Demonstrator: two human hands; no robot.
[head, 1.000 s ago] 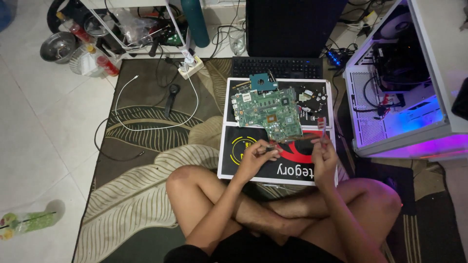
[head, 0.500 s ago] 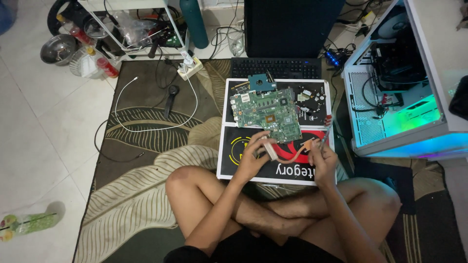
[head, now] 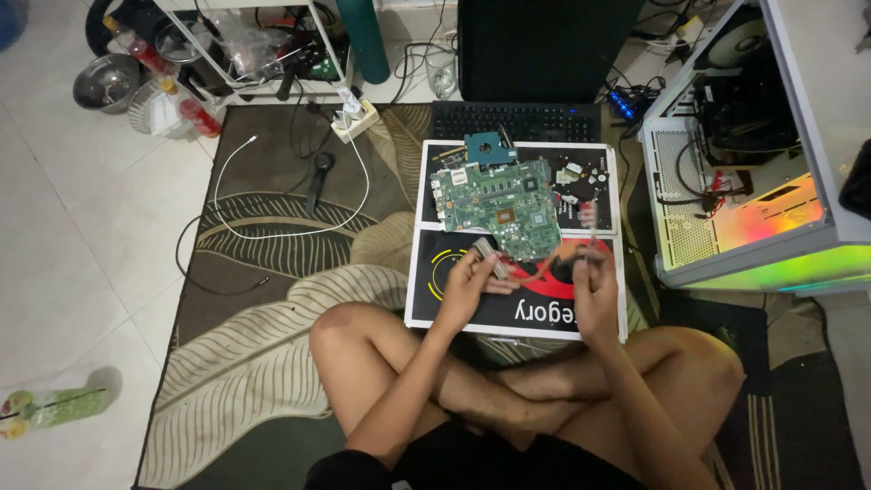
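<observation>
A green laptop motherboard (head: 499, 207) lies on a black printed board (head: 454, 313) in front of my crossed legs. My left hand (head: 465, 289) grips the finned metal end of a heatsink (head: 490, 255), whose copper pipe (head: 543, 269) curves right toward my other hand. My right hand (head: 596, 292) holds a thin screwdriver (head: 589, 227) upright, its reddish end over the board's right side. Both hands hover just below the motherboard's near edge.
A small blue fan part (head: 490, 147) and loose small parts (head: 573, 174) lie behind the motherboard. A black keyboard (head: 517, 122) sits beyond. An open lit computer case (head: 744, 191) stands on the right. A white cable (head: 272, 227), power strip (head: 354, 118) and wire rack are at the left.
My left hand has shifted up onto the heatsink's finned end. My right hand has moved right and turned the screwdriver upright. The case lighting changed from purple to green-orange.
</observation>
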